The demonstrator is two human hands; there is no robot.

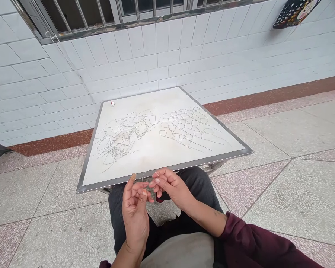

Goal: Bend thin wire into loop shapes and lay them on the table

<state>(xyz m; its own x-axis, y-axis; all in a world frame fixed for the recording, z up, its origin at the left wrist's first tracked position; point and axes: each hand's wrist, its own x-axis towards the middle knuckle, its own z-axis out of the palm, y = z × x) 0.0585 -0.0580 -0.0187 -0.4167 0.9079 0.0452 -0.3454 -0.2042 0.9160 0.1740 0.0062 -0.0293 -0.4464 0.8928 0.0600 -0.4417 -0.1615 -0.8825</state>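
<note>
Both hands are just in front of the near edge of a white table [152, 152], above the lap. A thin wire [143, 175] curves in a loop between them. My right hand [170, 186] pinches one side of the wire between thumb and fingers. My left hand [136, 204] is palm up, its thumb and fingertips closed on the wire's other side, with one finger raised. On the table's left half lies a tangled pile of thin bent wires [120, 139]. Several wires with looped ends [185, 126] are spread on the right half.
A small red and white object [112, 104] sits at the table's far left corner. Behind the table stands a white tiled wall [145, 61] with a barred window [100, 13]. A dark dotted bag [293, 14] hangs at the upper right. The floor [64, 227] is speckled stone.
</note>
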